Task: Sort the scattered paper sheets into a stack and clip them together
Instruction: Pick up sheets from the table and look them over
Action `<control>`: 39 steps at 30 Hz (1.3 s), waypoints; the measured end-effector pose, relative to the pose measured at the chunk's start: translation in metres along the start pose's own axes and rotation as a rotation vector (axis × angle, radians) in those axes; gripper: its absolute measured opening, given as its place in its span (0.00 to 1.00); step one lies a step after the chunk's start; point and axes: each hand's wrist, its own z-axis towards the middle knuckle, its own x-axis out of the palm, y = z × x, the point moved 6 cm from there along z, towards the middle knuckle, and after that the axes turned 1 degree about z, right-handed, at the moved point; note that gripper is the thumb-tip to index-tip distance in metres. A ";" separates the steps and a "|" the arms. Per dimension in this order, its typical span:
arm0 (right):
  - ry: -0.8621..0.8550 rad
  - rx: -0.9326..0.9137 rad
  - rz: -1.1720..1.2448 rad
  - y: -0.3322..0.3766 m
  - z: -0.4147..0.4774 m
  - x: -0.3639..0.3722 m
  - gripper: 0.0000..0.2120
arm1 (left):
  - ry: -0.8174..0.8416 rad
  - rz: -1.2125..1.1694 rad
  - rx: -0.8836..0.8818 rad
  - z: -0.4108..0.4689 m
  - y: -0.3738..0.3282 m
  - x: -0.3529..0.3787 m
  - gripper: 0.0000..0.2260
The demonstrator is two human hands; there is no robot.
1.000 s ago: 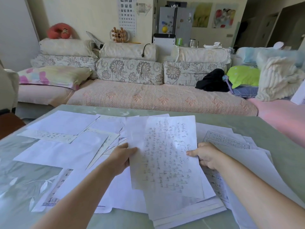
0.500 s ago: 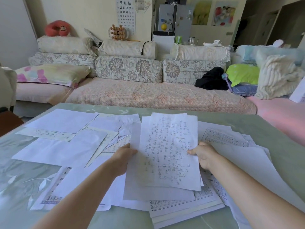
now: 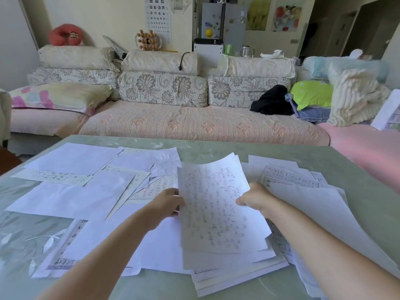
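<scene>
I hold a small bundle of handwritten sheets (image 3: 216, 208) between both hands, tilted up over the table. My left hand (image 3: 166, 204) grips its left edge and my right hand (image 3: 253, 198) grips its right edge. Under the bundle lies a loose pile of sheets (image 3: 233, 276) near the front edge. More white and printed sheets (image 3: 73, 191) are scattered to the left, and others (image 3: 303, 187) spread to the right. No clip is visible.
The sheets lie on a green glass-topped table (image 3: 357, 191). Beyond its far edge stands a long sofa (image 3: 194, 124) with cushions, pillows and a black garment (image 3: 272, 100). A wooden chair corner (image 3: 6, 161) shows at the left.
The held sheets have been pulled together into a narrower, more aligned bundle, and its top edge has lifted and curled. Both hands have moved closer together.
</scene>
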 end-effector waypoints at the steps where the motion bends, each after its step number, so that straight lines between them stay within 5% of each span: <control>1: -0.025 0.004 -0.058 -0.003 0.001 -0.004 0.26 | -0.058 0.147 0.027 -0.001 -0.002 -0.002 0.13; 3: -0.039 0.014 -0.137 -0.010 0.003 -0.006 0.27 | -0.200 0.530 0.088 -0.001 -0.002 -0.009 0.26; 6: 0.004 0.026 -0.092 -0.015 0.003 0.000 0.26 | -0.165 0.897 0.131 -0.002 0.005 0.000 0.44; 9: 0.065 0.084 0.106 -0.003 -0.009 0.006 0.21 | -0.074 0.999 0.126 -0.003 0.013 0.017 0.45; 12: 0.076 0.154 0.192 -0.007 -0.008 0.009 0.26 | -0.074 0.974 0.120 -0.003 0.015 0.020 0.45; 16: 0.095 0.123 0.067 -0.012 -0.009 0.018 0.31 | -0.080 0.951 0.121 -0.005 0.013 0.015 0.46; 19: 0.078 0.009 0.046 -0.005 -0.011 0.019 0.28 | -0.154 0.734 0.097 -0.001 0.011 0.005 0.49; 22: 0.078 -0.106 0.271 0.010 -0.018 0.010 0.20 | -0.291 0.220 0.096 0.003 0.002 -0.016 0.51; 25: 0.056 -0.241 0.412 0.025 -0.029 -0.005 0.18 | -0.269 -0.147 0.070 0.003 -0.011 -0.023 0.42; 28: -0.008 -0.361 0.504 0.039 -0.041 -0.021 0.15 | -0.257 -0.207 0.195 -0.013 -0.045 -0.017 0.17; 30: -0.061 -0.454 0.517 0.054 -0.053 -0.034 0.15 | -0.301 -0.289 0.319 -0.028 -0.072 -0.015 0.11; 35: -0.143 -0.685 0.474 0.087 -0.088 -0.062 0.18 | -0.353 -0.414 0.575 -0.060 -0.118 -0.010 0.11; 39: -0.164 -0.696 0.407 0.088 -0.094 -0.064 0.22 | -0.416 -0.381 0.670 -0.076 -0.129 -0.006 0.15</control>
